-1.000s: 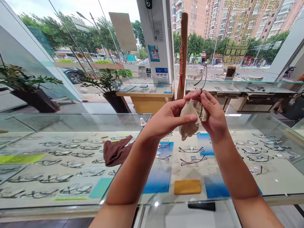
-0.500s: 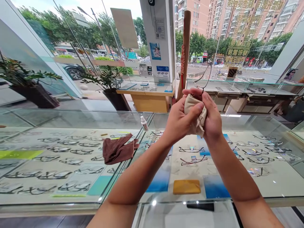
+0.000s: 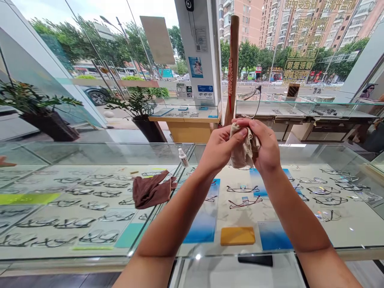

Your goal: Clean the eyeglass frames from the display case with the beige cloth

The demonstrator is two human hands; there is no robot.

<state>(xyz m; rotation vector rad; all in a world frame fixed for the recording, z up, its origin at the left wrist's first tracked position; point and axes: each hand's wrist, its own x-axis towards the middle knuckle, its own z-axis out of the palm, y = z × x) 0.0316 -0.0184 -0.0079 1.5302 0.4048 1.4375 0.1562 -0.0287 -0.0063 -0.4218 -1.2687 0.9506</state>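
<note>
Above the glass counter my two hands meet around a pale beige cloth (image 3: pixel 240 154). My left hand (image 3: pixel 219 146) is closed on the cloth, thumb pressing over its folds. Fingers bent, my right hand (image 3: pixel 268 146) grips a pair of eyeglasses (image 3: pixel 258 102) from the other side, touching the cloth too. A dark thin temple of the eyeglasses curves up behind the fingers. Cloth and fingers hide the lenses and most of the frame. Left of my forearm, a brown cloth (image 3: pixel 153 190) lies crumpled on the glass, and a small white spray bottle (image 3: pixel 183 157) stands upright behind it.
The glass display counter (image 3: pixel 192 256) holds rows of eyeglasses, blue cards and a mustard-yellow case (image 3: pixel 237 236). Part of another person's hand (image 3: pixel 6 162) shows at the left edge. A wooden post (image 3: pixel 234 68), potted plants (image 3: pixel 147 116) and another display case (image 3: pixel 192 130) stand beyond.
Both hands have shifted slightly and the beige cloth is bunched differently between them. The eyeglasses' temple has tilted and sits a little lower. Another person's hand shows more at the left edge.
</note>
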